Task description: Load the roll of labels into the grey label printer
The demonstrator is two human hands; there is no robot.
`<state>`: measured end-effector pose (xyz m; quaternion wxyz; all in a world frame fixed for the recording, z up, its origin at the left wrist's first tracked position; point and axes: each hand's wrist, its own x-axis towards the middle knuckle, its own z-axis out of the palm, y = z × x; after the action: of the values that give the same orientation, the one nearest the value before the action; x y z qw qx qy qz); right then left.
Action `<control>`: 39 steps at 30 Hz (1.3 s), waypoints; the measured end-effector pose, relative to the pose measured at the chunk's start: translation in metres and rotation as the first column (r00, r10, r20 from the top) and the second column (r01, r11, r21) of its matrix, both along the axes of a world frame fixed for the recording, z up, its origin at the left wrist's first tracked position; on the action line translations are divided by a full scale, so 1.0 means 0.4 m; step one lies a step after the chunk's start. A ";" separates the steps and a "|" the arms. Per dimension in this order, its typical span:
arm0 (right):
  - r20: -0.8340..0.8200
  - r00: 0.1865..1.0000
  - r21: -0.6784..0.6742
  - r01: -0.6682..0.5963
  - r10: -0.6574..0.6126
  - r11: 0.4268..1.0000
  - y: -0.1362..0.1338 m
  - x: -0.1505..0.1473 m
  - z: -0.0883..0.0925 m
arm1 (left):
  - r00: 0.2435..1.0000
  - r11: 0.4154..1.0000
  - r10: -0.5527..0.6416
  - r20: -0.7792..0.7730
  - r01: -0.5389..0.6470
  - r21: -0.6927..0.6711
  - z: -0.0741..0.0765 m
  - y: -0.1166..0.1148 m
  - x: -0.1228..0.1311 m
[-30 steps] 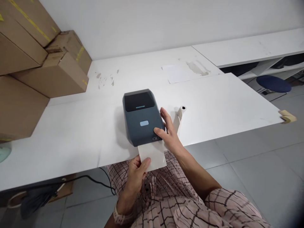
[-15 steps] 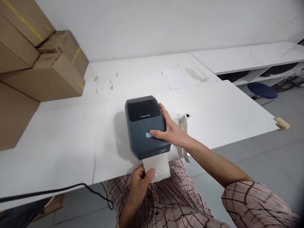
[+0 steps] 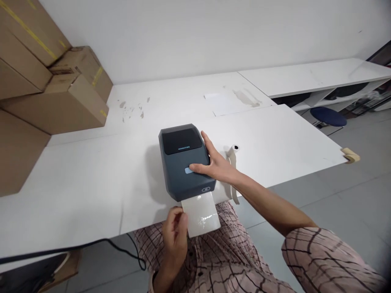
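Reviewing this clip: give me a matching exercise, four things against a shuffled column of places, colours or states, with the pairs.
1. glossy sheet
2. stool
3. paper roll
4. right hand

A. thumb at the printer's pale button
B. white, strip trailing
C. sticking out past the printer's near edge
D. dark blue seat

Pairs: 1-C, 2-D, 3-B, 4-A
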<state>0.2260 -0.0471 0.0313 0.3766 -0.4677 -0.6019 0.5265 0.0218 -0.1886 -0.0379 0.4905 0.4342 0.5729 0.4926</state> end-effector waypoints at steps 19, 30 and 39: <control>-0.146 0.952 0.067 0.279 -0.268 0.958 -0.195 -0.061 -0.060 | 0.993 0.941 -0.100 0.064 0.073 0.331 0.019 0.127 0.011; 0.062 0.974 0.353 0.181 -0.216 0.918 -0.078 -0.008 0.091 | 0.999 0.841 -0.031 0.026 0.012 0.541 0.127 0.287 -0.039; 0.241 0.908 0.636 0.120 -0.344 0.762 0.250 -0.054 0.175 | 0.988 0.983 -0.154 -0.028 0.156 0.093 0.069 0.457 -0.063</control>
<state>0.2045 0.0528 0.1014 0.4587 -0.4778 -0.7312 0.1633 -0.0034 -0.0060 -0.0101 0.5004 0.5053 0.5184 0.4750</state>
